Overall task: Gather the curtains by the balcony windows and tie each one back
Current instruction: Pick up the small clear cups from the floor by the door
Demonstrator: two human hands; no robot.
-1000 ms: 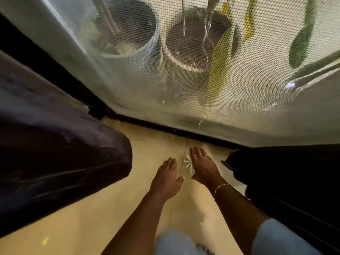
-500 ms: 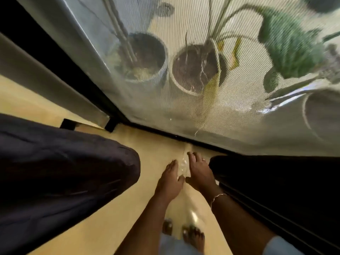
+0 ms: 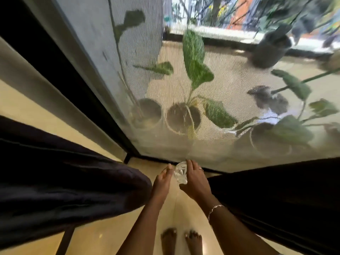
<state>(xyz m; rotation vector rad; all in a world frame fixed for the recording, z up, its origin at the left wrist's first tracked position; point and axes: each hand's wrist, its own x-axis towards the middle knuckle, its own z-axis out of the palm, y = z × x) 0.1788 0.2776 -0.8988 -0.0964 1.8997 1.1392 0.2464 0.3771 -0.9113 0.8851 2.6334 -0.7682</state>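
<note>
— Where are the curtains?
— The left curtain (image 3: 64, 181) bulks in at 8 o'clock, its rounded end just beside the left hand (image 3: 162, 183). The right curtain (image 3: 276, 190) fills 4 o'clock.
— And the hands?
— Both at 6 o'clock. The right hand (image 3: 196, 181) cups a clear faceted object (image 3: 181, 173). Left fingertips touch its edge, but I cannot tell whether they grip it.
— Room to move?
— Only a narrow strip of floor (image 3: 110, 232) between the curtains, ending at the mesh screen (image 3: 220, 89).
</note>
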